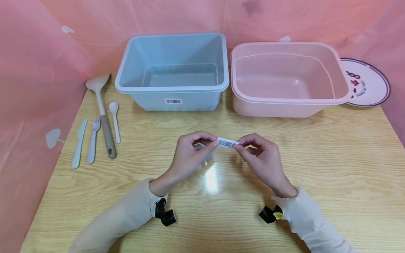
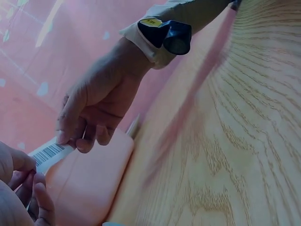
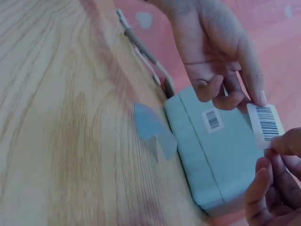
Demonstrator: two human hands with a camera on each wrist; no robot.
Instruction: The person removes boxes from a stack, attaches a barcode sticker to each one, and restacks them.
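A white barcode label (image 1: 226,142) is stretched between the two hands above the middle of the table. My left hand (image 1: 193,150) pinches its left end between thumb and fingers. The opposite end is pinched by my right hand (image 1: 262,159). In the right wrist view the label (image 3: 265,123) faces the camera with its black bars showing. A small folded piece of bluish, see-through sheet (image 3: 155,132) lies below the hands; in the head view the left hand mostly hides it.
Behind the hands stand a blue bin (image 1: 182,89) bearing its own barcode label (image 1: 173,101) and a pink bin (image 1: 272,107). A plate (image 1: 368,84) sits at the right. On the left lie a spatula (image 1: 107,135), a knife (image 1: 79,144), a fork (image 1: 93,140) and a spoon (image 1: 115,121).
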